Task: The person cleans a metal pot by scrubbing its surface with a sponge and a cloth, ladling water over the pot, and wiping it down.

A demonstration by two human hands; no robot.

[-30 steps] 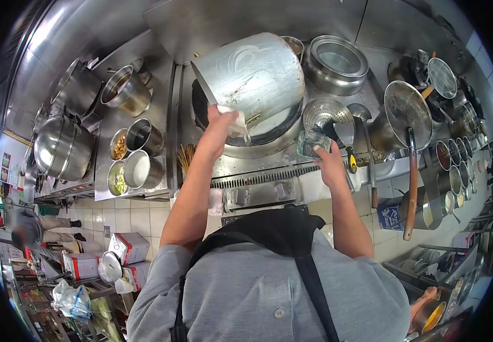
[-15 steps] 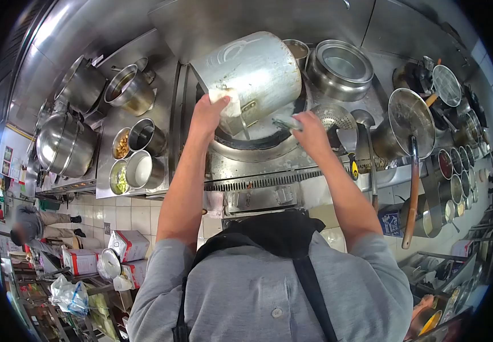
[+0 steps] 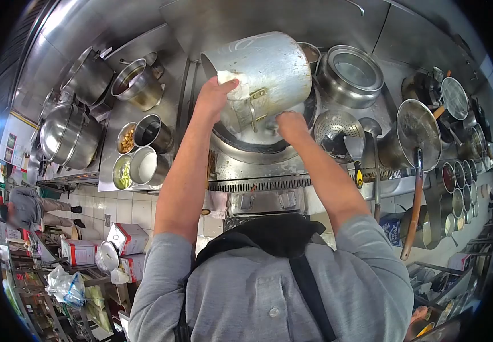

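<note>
A large aluminum stockpot lies tilted on its side over a wok set in the stove. My left hand grips the pot's rim, with a folded white cloth between fingers and metal. Just below the pot's side handle, whitish liquid shows in the wok. My right hand is closed beside the pot's underside, low over the wok. Whatever it holds is hidden by the hand.
A perforated ladle, a spatula and a long ladle lie to the right. Beyond them rests a strainer on a pot. Several steel containers stand at the left. A person is far left.
My right hand has moved left and in close under the pot; the pale item seen in it earlier is now hidden. The whole view has shifted slightly, and the pot stays tilted.
</note>
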